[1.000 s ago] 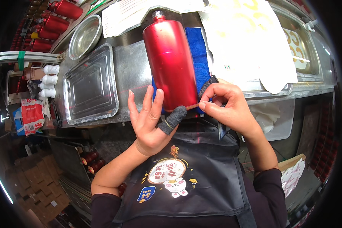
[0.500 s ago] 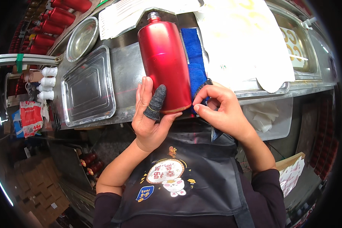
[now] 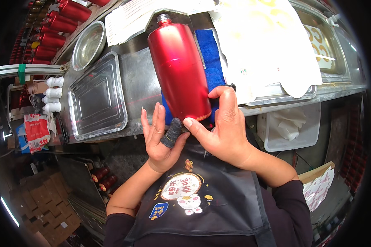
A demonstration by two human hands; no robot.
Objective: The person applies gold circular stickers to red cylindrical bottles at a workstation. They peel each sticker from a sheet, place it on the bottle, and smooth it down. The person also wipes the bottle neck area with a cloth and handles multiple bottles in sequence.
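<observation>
A glossy red bottle [image 3: 179,70] lies on its side on a blue cloth [image 3: 210,49], its bare neck pointing away and its base toward me. My right hand [image 3: 228,127] grips the base end, thumb on the bottom edge and bent index finger on the right side. A dark item, partly hidden, shows behind its knuckles. Just left of the base is my left hand [image 3: 163,142], fingers apart and holding nothing. Its index finger wears a dark knit finger cover [image 3: 172,132], and the covered tip is close to or touching the bottle's lower corner.
Left on the metal bench lie a rectangular metal tray [image 3: 98,96] and a round metal bowl [image 3: 89,46]. White sheets [image 3: 268,53] cover the right side, beside a metal basin [image 3: 332,61] holding ring-shaped labels. Below the edge hangs a clear bin [image 3: 292,127]. More red bottles [image 3: 64,20] stand far left.
My left hand has come off the bottle's side, down beside its base. My right hand has shifted left, its thumb now on the base edge. The bottle has barely moved.
</observation>
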